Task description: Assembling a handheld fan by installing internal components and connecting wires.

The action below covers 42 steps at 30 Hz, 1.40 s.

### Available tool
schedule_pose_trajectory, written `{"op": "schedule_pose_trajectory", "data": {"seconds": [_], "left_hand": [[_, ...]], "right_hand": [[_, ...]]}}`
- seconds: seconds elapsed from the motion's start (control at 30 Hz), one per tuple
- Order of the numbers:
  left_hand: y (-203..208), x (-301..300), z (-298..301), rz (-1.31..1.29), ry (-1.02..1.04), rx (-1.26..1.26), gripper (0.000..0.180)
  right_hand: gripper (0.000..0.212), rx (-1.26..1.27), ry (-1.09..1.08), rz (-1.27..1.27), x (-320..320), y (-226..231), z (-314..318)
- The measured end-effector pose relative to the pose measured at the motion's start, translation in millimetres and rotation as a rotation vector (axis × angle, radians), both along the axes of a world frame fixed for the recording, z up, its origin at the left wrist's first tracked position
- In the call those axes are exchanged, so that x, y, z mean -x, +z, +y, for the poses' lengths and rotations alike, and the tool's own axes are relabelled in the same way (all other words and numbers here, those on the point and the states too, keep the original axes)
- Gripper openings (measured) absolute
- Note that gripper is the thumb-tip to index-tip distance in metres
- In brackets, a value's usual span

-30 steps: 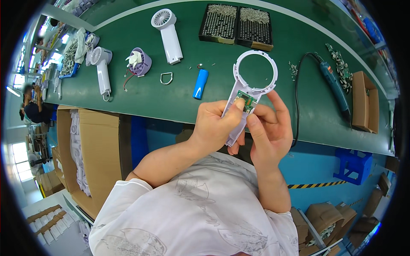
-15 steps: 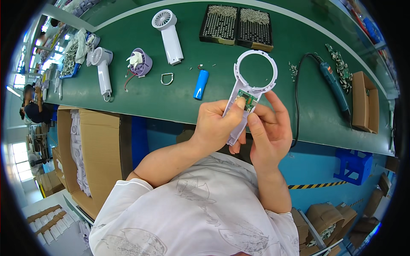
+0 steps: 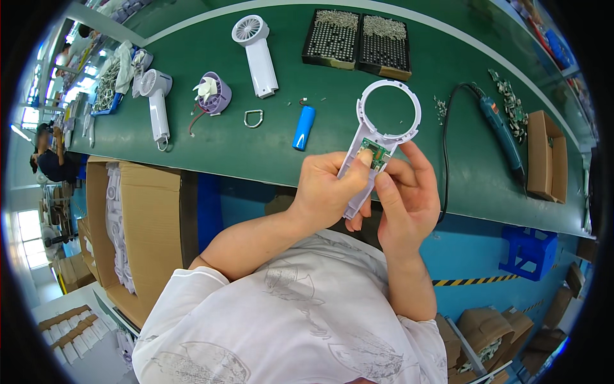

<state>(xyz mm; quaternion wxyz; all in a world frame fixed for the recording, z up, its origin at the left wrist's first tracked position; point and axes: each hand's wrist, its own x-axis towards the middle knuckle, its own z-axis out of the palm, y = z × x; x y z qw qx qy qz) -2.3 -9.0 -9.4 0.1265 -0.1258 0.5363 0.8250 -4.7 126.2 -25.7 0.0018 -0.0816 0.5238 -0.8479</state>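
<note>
Both my hands hold a pale lilac handheld-fan housing [image 3: 359, 120] with a round open ring at its top. My left hand [image 3: 329, 182] grips the handle part, its thumb pressed on a small green circuit board [image 3: 378, 151] seated inside. My right hand [image 3: 408, 198] holds the same housing from the right, thumb at its edge and fingers behind it. To the left on the table lie a blue battery [image 3: 304, 128], a metal D-ring [image 3: 253, 119] and a purple fan motor unit [image 3: 217, 96] with red wires.
Farther back lie two white handheld fans [image 3: 261, 64] [image 3: 157, 112] and two black screw trays [image 3: 330, 40] [image 3: 384, 48]. On the right are a corded electric screwdriver [image 3: 502, 131], circuit boards [image 3: 510, 99] and a small cardboard box [image 3: 545, 160]. A large carton [image 3: 150, 217] with white parts stands at left.
The housing has shifted slightly right and down in view with both hands. My left thumb still presses on the circuit board. The table items have barely shifted in the picture.
</note>
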Motion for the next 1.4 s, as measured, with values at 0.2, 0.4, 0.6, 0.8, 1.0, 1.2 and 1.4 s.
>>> {"op": "schedule_pose_trajectory", "data": {"seconds": [0.2,0.4,0.6,0.8,1.0,1.2,1.4], "left_hand": [[6.1,-5.9,10.6,-0.015,0.010,0.222,0.029],[-13.4,-6.5,10.6,0.517,0.057,0.557,0.021],[-20.8,-6.8,15.2,0.600,0.189,0.672,0.027],[-12.7,-5.0,8.8,0.715,0.154,0.762,0.026],[-1.9,-9.3,8.8,0.780,0.125,0.847,0.022],[2.4,-12.5,10.5,0.741,0.036,0.942,0.026],[7.6,-12.1,10.1,0.740,-0.020,1.001,0.027]], "right_hand": [[0.043,-0.108,-0.074,0.009,-0.4,7.6,4.1],[0.021,-0.158,-0.143,-0.022,-4.2,14.9,9.4],[0.010,-0.375,-0.219,0.095,0.3,18.8,11.0],[0.010,-0.347,-0.215,0.039,-0.6,14.5,12.1],[0.008,-0.334,-0.210,0.056,-1.6,4.0,22.0],[0.021,-0.311,-0.190,0.073,-3.0,-15.8,35.4],[0.019,-0.333,-0.201,0.091,-4.4,-14.8,32.9]]}}
